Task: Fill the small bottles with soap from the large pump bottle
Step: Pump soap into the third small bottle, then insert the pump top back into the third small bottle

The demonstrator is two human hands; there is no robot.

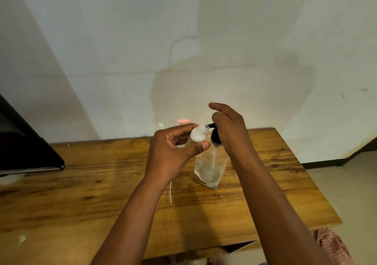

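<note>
1. The left hand (173, 148) pinches a small bottle (197, 134) between thumb and curled fingers, tilted so its open mouth meets the black spout (210, 125). Judging by the tilt, this is to catch soap straight from the nozzle with no drip.
2. The small bottle sits at 9 o'clock of the pump head (215, 136), its mouth touching or just beside the spout tip; I cannot tell which.
3. The right hand (228, 126) lies over the pump head with fingers loosely spread and curved, gripping nothing, the palm placed to press down. Whether it bears on the head now is hidden.
4. The pump bottle (211, 167) stands upright on the table (81, 193), near the far edge at 12 o'clock from the person. It looks nearly empty, a little soap at the base, so each press may deliver little.
5. A thin white strip (170, 191) lies on the table at 8 o'clock of the pump bottle, well apart.
6. A pink-topped object (184, 121) shows behind the left hand at 11 o'clock of the pump bottle; too hidden to name.
7. A dark slab (26, 152) rests at the table's 9 o'clock edge.
</note>
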